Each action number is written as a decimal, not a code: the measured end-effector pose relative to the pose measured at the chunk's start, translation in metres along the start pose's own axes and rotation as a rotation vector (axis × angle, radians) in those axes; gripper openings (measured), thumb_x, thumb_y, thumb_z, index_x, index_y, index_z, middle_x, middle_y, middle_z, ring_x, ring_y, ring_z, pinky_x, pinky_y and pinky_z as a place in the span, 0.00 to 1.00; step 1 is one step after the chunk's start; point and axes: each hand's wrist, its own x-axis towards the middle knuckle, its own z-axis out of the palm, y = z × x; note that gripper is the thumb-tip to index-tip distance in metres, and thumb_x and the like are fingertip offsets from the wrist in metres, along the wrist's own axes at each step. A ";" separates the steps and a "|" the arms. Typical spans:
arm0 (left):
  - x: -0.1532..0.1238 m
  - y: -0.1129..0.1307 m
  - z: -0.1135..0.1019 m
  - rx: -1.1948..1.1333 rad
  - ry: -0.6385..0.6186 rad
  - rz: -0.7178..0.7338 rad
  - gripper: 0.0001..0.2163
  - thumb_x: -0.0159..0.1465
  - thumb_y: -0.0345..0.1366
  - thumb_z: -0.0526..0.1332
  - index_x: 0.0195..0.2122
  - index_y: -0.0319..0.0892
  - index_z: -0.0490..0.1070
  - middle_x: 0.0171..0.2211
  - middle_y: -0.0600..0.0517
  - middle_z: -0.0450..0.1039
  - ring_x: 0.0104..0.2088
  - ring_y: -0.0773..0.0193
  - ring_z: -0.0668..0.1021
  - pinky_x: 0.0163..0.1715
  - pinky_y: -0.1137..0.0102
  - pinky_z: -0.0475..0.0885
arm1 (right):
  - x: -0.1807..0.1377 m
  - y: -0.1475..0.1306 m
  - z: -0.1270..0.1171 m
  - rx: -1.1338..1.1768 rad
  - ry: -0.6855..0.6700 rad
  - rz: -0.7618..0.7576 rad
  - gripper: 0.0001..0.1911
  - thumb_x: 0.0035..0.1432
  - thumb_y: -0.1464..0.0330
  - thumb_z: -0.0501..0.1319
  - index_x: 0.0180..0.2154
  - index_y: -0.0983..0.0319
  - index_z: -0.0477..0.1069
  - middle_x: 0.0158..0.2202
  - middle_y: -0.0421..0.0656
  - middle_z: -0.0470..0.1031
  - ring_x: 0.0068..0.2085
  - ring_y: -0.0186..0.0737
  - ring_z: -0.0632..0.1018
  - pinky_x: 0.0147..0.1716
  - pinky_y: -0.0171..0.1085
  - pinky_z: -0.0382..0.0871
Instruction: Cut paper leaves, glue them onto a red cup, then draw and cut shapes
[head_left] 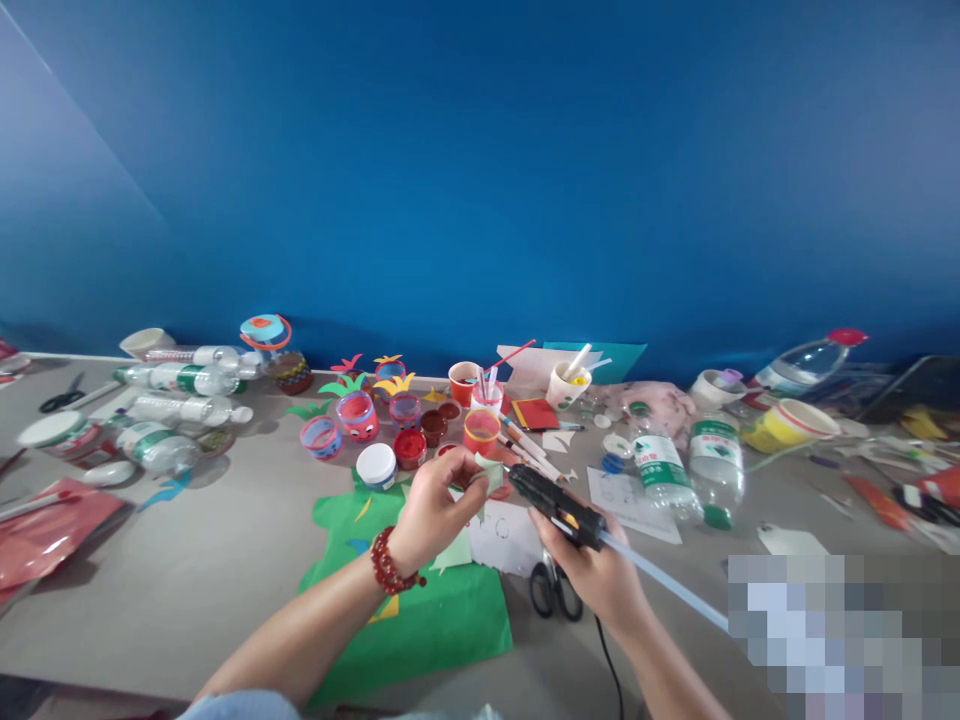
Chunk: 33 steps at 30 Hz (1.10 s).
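My left hand (442, 495), with a beaded bracelet (391, 562) at the wrist, pinches a small pale green paper piece (490, 470). In my right hand (589, 560) is a black hot glue gun (551, 500), its nozzle pointing at that paper; whether they touch I cannot tell. A long translucent glue stick (667, 585) sticks out of the gun's back. Green felt-like sheet (442, 640) lies under my hands, with paper scraps on it. Black-handled scissors (555, 590) rest below the gun, partly covered by white paper (510, 535).
Behind my hands stand decorated cups (357, 415), paint pots (409, 448) and a white-lidded jar (376, 465). Plastic bottles lie at left (157, 447) and right (660, 465). A black cord (609, 660) hangs below the gun. A blue wall (480, 200) closes off the back.
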 end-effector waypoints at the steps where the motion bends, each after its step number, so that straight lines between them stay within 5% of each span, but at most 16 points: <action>1: 0.000 0.000 0.000 -0.005 0.000 0.000 0.07 0.60 0.30 0.59 0.26 0.41 0.63 0.23 0.56 0.65 0.24 0.70 0.68 0.27 0.75 0.64 | 0.000 0.000 0.000 -0.004 -0.003 -0.002 0.10 0.60 0.61 0.62 0.31 0.61 0.72 0.20 0.39 0.72 0.21 0.37 0.74 0.22 0.32 0.69; 33: 0.001 -0.003 0.001 -0.038 -0.019 -0.025 0.08 0.61 0.33 0.60 0.26 0.40 0.65 0.23 0.55 0.66 0.24 0.70 0.69 0.25 0.75 0.64 | 0.002 0.002 -0.004 -0.045 -0.019 -0.085 0.11 0.61 0.62 0.59 0.33 0.61 0.75 0.23 0.43 0.78 0.23 0.41 0.78 0.24 0.34 0.72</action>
